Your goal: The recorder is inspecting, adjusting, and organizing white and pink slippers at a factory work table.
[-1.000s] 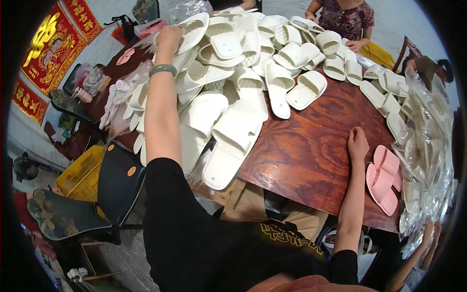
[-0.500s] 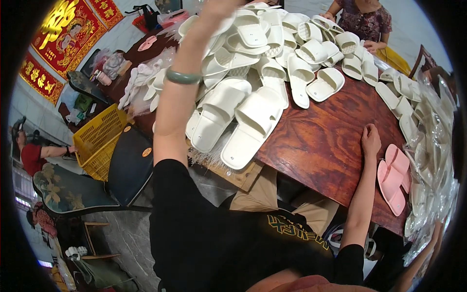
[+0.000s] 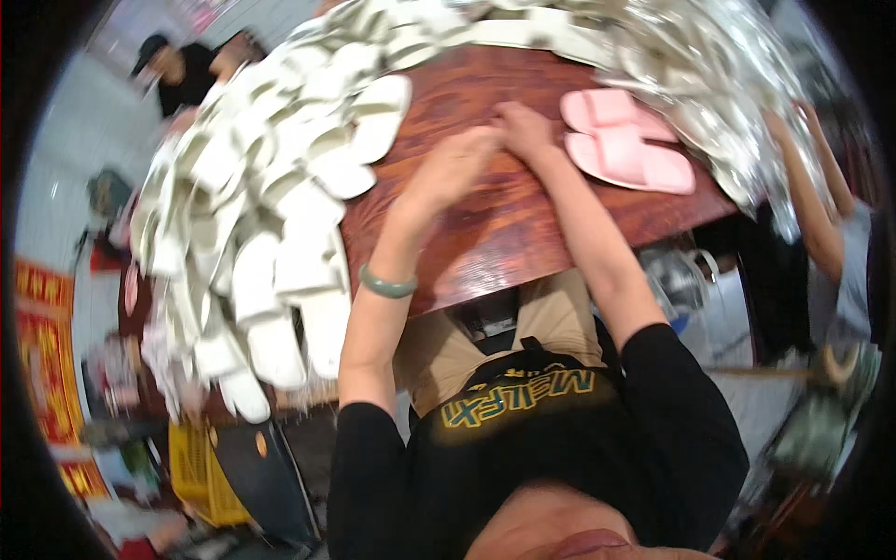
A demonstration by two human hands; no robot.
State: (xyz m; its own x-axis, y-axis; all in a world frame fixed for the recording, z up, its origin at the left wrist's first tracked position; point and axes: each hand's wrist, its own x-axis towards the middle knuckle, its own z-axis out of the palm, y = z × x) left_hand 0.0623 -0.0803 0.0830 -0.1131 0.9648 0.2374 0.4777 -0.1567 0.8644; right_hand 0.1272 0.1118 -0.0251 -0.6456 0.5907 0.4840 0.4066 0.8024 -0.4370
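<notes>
A smooth-looking pair of pink slippers (image 3: 629, 162), rounded soles under broad straps, side by side on the table (image 3: 481, 252), just right of the hands. A blurred left hand (image 3: 455, 165), flat with fingers outstretched, close to the loosely bent right hand (image 3: 525, 131); contact and the right's grip impossible to tell. Glossy reddish wood below, dark wavy grain. Leftward, heaped white slippers (image 3: 259, 289); beyond the pink pair, crinkled clear plastic (image 3: 737, 70). Yellow-outlined lettering (image 3: 523, 399) across a black shirt (image 3: 672, 401); gold characters on red banners (image 3: 49, 378), far left.
</notes>
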